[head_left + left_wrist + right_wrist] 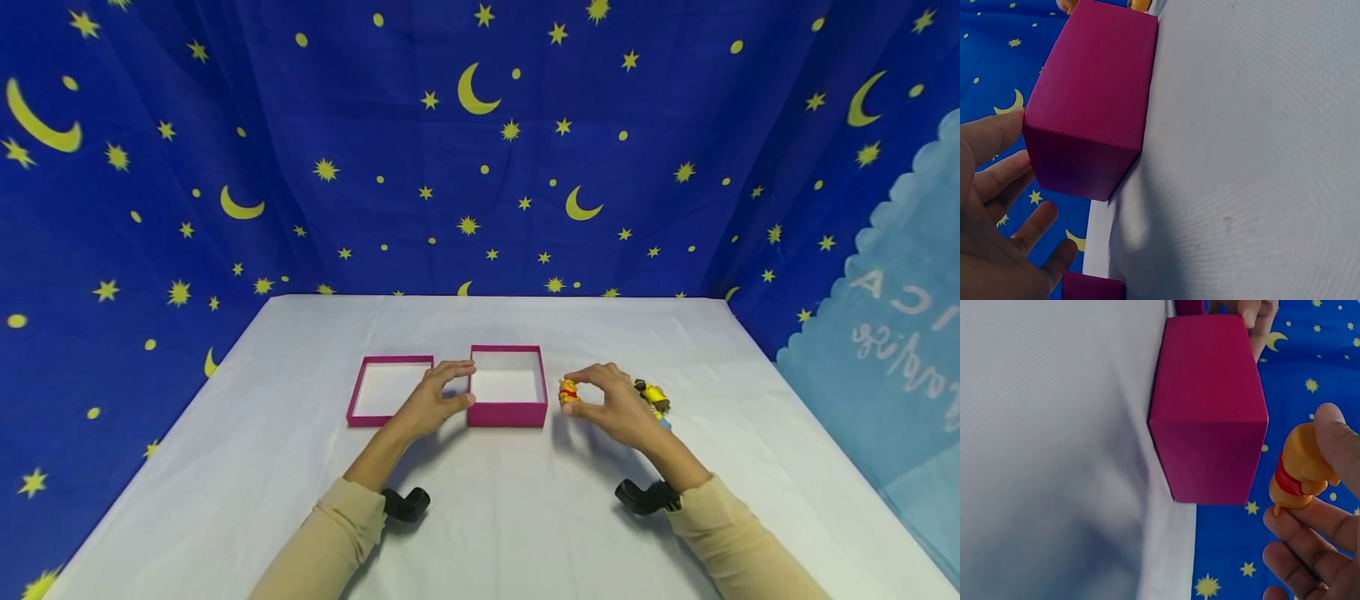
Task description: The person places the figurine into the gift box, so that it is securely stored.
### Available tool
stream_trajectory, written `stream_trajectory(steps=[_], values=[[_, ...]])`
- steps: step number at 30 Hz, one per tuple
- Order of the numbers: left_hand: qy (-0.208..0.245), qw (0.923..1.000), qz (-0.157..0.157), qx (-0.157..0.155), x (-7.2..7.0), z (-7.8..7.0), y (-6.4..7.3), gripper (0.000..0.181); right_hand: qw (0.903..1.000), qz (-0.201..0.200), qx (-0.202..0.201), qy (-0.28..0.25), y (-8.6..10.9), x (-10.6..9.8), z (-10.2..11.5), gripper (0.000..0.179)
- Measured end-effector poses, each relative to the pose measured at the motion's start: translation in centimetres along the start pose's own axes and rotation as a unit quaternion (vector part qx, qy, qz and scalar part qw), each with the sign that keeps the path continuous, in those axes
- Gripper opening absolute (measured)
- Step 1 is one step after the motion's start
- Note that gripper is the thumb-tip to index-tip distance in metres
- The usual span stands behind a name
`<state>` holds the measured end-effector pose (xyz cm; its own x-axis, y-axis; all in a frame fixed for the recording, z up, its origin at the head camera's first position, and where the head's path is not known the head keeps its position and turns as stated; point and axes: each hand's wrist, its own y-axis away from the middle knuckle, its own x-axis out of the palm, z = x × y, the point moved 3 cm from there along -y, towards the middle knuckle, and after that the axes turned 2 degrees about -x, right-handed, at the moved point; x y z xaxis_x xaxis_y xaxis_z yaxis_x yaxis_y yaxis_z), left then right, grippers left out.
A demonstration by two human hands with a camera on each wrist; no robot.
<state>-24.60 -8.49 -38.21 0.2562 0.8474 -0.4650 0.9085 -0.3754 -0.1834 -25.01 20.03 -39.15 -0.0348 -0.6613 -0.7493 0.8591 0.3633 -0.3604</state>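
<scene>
An open magenta box [507, 415] with a white inside stands at the middle of the table. The left hand [429, 406] is at its left side, with thumb and fingertips touching the edge; in the left wrist view the fingers [999, 178] are spread and relaxed beside the box's outer wall. Just right of the box, the right hand [619, 410] pinches a small orange bear figurine [568, 392] with a red shirt between thumb and fingers. The right wrist view shows the figurine [1300, 465] held above table level, apart from the box.
A shallow magenta lid [363, 421], white inside, lies left of the box. Several small toy figures [655, 395] in yellow, brown and blue lie behind the right hand, partly hidden by it. A white cloth [495, 508] covers the table, with a blue star curtain [405, 217] behind.
</scene>
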Motion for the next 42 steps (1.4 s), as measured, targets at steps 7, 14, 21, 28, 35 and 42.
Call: stream_trajectory(steps=[7,14,21,28,35,42], values=[[-0.003,0.9998,-0.016,0.012,0.6,3.1,-1.1,0.047,0.9998,0.002,0.006,-0.021,-1.3,1.0,0.8,0.049],[-0.004,0.9999,-0.008,0.012,0.5,3.6,-1.2,0.048,0.9992,0.014,0.023,-0.031,-2.6,2.1,1.7,0.048],[-0.012,0.9999,-0.005,0.003,0.5,3.6,-1.1,0.048,0.9986,0.027,0.018,-0.042,-4.0,3.2,2.5,0.052],[-0.012,0.9999,-0.006,-0.002,0.5,3.8,-1.2,0.048,0.9984,0.035,0.009,-0.044,-5.3,4.3,3.1,0.053],[-0.015,0.9999,-0.006,0.0,0.5,3.8,-1.2,0.048,0.9971,0.053,0.018,-0.052,-6.4,5.3,3.3,0.052],[-0.014,0.9999,-0.007,-0.002,0.5,3.8,-1.2,0.048,0.9958,0.073,0.021,-0.051,-7.1,5.8,3.7,0.052]])
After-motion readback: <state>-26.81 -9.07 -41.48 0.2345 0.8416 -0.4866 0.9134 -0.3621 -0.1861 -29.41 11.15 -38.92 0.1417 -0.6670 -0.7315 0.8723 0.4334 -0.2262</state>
